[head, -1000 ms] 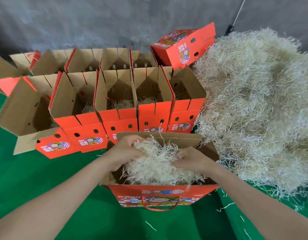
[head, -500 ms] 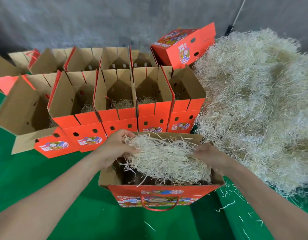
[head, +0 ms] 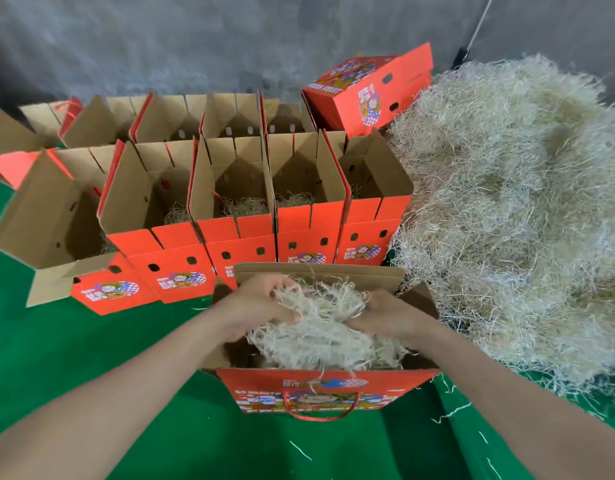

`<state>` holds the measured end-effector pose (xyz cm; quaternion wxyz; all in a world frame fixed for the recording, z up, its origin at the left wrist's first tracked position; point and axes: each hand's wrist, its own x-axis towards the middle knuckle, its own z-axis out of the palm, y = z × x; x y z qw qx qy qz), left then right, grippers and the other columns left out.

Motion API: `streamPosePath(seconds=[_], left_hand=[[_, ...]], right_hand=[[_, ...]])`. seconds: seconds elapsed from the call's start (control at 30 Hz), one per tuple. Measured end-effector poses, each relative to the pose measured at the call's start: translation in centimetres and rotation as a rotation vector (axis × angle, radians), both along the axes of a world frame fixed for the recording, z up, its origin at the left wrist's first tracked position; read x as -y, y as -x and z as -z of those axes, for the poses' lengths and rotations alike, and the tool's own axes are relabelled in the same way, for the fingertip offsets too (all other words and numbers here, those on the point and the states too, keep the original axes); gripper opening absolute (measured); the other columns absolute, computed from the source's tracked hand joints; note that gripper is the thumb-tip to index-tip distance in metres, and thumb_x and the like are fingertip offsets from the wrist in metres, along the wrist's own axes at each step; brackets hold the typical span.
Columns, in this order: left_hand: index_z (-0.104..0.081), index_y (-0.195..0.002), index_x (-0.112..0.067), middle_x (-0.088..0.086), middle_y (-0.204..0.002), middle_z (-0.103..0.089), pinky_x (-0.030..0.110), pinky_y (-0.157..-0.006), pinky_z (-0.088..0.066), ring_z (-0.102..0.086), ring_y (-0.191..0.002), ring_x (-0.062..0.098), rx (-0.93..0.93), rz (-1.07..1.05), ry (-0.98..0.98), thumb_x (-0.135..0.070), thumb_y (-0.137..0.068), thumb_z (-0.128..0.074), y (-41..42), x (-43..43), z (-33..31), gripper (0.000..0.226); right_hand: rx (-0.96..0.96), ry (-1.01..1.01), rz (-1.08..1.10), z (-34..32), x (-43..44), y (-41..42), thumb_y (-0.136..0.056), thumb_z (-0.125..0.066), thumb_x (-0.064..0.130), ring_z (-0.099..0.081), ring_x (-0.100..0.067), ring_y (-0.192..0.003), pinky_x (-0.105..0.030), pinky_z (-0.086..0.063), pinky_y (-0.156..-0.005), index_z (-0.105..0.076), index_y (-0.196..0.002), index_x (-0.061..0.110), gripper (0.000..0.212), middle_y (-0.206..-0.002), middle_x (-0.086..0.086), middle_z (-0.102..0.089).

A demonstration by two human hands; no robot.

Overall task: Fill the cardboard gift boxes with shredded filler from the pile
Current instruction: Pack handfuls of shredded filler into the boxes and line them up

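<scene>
Head view: both hands over the open red printed cardboard gift box (head: 320,393) on green cloth (head: 91,341). Left hand (head: 261,304) and right hand (head: 385,315) each clutch pale shredded filler (head: 320,337), fingers curled into it. Large loose filler pile (head: 507,220) lies right of box.

Soft, even light comes from above, moderately bright, and the nearest box (head: 254,384) throws only a faint, blurred shadow onto the green cloth (head: 126,341) in front of it. Its inside is dim beneath the filler (head: 320,341); the open boxes (head: 299,181) behind it are darker still in their depths. The wide lens bends everything away from that box: the boxes far to its left (head: 46,216) lean outward, and the forearms swell toward the lower corners. Detail is soft overall (compression, it seems). The pile (head: 507,209) to its right smears into a pale mass, the wall (head: 160,46) behind is blotchy, and the left hand (head: 261,306) and right hand (head: 385,315) over it are slightly blurred.
</scene>
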<state>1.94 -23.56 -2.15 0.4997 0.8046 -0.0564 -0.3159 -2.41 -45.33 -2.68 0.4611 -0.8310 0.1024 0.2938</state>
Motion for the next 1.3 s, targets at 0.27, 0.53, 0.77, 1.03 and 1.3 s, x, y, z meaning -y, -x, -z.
streamPosePath(seconds=[0.27,0.53,0.77,1.03,1.3], left_hand=[[-0.065,-0.105,-0.019,0.004,-0.094,-0.063,0.021,-0.060,-0.050,-0.047,-0.068,0.003,-0.404,-0.203,0.358,-0.002,-0.064,-0.069,-0.3,-1.0,-0.2,0.045],[-0.059,-0.101,-0.014,0.010,-0.103,-0.056,0.035,-0.096,-0.039,-0.052,-0.098,0.021,-0.315,-0.156,0.157,0.006,-0.073,-0.067,0.1,2.9,-0.6,0.035],[-0.066,-0.094,-0.011,0.003,-0.072,-0.058,0.023,-0.046,-0.036,-0.049,-0.062,0.012,-0.230,-0.073,0.073,0.008,-0.077,-0.064,-1.9,-1.0,-1.4,0.025],[-0.050,-0.121,-0.019,0.002,-0.109,-0.058,0.027,-0.065,-0.041,-0.050,-0.097,0.014,-0.258,-0.039,0.103,-0.011,-0.081,-0.069,-1.0,3.1,-0.2,0.045],[-0.062,-0.098,-0.019,0.004,-0.097,-0.064,0.019,-0.065,-0.036,-0.052,-0.085,0.012,-0.120,0.002,0.061,-0.017,-0.077,-0.073,-2.9,1.2,-1.7,0.024]], right_hand=[[-0.099,-0.077,0.171,-0.1,2.1,0.0,-0.078,-0.069,0.034,-0.030,-0.024,-0.133,-0.040,-0.023,-0.108,-0.040,-0.127,0.007,0.063,-0.137,-0.008,-0.038],[-0.084,-0.071,0.119,0.0,-0.7,-0.9,-0.072,-0.075,0.032,-0.049,-0.020,-0.117,-0.034,-0.038,-0.098,-0.041,-0.130,0.015,0.070,-0.136,-0.005,-0.043],[-0.010,0.039,0.066,0.6,2.6,-0.3,-0.081,-0.068,0.036,-0.047,-0.022,-0.119,-0.039,-0.033,-0.108,-0.030,-0.139,0.007,0.075,-0.131,-0.011,-0.048],[-0.182,-0.117,0.076,-0.2,0.7,-0.7,-0.063,-0.080,0.045,-0.031,-0.025,-0.134,-0.036,-0.027,-0.106,-0.028,-0.141,0.012,0.100,-0.150,-0.006,-0.025],[-0.052,0.021,0.194,0.9,3.5,-1.1,-0.084,-0.064,0.040,-0.049,-0.029,-0.121,-0.032,-0.037,-0.099,-0.020,-0.141,-0.004,0.085,-0.141,-0.020,-0.040]])
